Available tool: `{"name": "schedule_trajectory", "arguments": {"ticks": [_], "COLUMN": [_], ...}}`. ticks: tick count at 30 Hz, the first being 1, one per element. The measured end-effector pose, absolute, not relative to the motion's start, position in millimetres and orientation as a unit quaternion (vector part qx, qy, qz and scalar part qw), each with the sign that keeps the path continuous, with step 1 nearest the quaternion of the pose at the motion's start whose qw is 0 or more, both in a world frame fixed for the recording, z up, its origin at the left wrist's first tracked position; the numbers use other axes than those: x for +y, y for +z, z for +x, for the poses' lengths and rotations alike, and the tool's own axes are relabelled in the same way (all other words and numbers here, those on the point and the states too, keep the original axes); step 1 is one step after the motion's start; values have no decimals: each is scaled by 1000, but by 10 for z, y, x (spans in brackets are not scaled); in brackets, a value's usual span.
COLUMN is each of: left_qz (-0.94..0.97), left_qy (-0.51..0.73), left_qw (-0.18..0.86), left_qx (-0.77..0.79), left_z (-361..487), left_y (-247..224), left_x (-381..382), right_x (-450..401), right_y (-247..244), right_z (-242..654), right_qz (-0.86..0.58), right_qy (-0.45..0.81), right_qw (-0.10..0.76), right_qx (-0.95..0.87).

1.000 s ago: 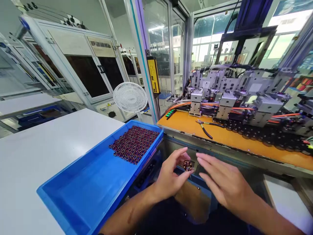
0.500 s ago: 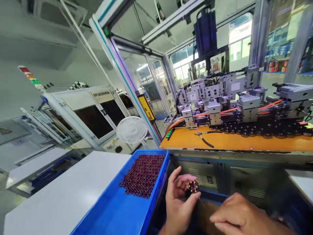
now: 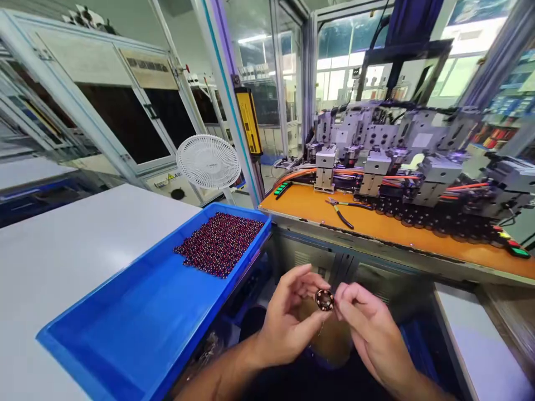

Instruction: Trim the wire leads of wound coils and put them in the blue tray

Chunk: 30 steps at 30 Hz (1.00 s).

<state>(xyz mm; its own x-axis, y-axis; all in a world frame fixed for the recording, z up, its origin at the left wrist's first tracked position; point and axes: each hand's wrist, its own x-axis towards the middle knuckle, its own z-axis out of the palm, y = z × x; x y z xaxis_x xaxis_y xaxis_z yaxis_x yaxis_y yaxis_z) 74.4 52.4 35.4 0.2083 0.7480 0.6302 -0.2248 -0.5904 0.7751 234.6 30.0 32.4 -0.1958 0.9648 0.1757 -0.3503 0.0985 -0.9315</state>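
My left hand [image 3: 288, 317] holds a small round motor stator [image 3: 325, 299] between thumb and fingers, its dark ring with copper windings facing up toward me. A thin wire [image 3: 320, 328] dangles below it, under the left thumb. At the ring's right edge, the fingertips of my right hand [image 3: 370, 323] are pinched together. Whatever lies between them is too small to make out. To the left, a blue tray [image 3: 137, 317] carries a dense layer of small dark red and copper-coloured parts [image 3: 225, 242] at its far end.
The tray rests on a white table [image 3: 96, 228]. Beyond my hands, an orange bench [image 3: 301, 206] bears cutting pliers [image 3: 343, 211], a row of black round parts [image 3: 418, 220] and machine fixtures [image 3: 376, 167]. A white fan [image 3: 209, 161] stands behind the tray. A white surface [image 3: 480, 345] lies right.
My right hand has moved left and up to the stator, its fingertips now at the ring's edge. My left hand still holds the stator. The camera view has tilted down and shifted.
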Motion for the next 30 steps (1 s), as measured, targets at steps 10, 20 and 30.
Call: {"name": "schedule_trajectory", "arguments": {"ticks": [10, 20, 30], "left_qz": [674, 528, 470], "left_qy": [546, 478, 458], "left_qw": [476, 689, 737], "left_qx": [145, 136, 162], "left_z": [721, 696, 795], "left_y": [318, 287, 254], "left_x": [466, 484, 517], "right_x": [165, 145, 177], "right_y": [319, 240, 304], "right_z": [2470, 2683, 2769], "right_qz": [-329, -332, -375], "right_qy": [606, 601, 601], "right_qw": [521, 475, 418], "right_qx": [-502, -550, -569]}}
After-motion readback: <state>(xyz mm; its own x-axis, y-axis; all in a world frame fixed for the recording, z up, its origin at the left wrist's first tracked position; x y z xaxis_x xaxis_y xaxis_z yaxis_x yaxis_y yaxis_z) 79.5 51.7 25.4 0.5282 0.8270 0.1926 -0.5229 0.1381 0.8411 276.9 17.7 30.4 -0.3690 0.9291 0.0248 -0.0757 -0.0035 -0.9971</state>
